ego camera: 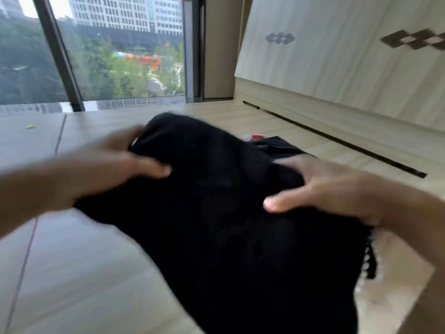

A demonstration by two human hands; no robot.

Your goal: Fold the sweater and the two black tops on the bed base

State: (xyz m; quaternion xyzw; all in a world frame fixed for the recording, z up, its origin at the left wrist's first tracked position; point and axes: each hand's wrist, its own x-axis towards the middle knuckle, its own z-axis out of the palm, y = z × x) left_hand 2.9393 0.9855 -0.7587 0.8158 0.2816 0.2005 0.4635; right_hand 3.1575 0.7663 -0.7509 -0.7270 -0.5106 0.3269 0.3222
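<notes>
Your left hand (pixel 108 169) pinches the black top (pixel 216 225) at its left edge, thumb on the cloth. Your right hand (pixel 337 191) lies spread on its right side, and the blur hides whether it grips. The top is bunched over the bed base (pixel 84 273), so lay it flat and smooth it before folding.

At the far left I had a tall window (pixel 115 56) with a dark frame (pixel 57 54) — daylight came through it, with green trees (pixel 29 68) and pale office blocks (pixel 115 13) beyond. On my right rose a light wood panel (pixel 337 68) — brown diamond motifs (pixel 280 38) marked it.
</notes>
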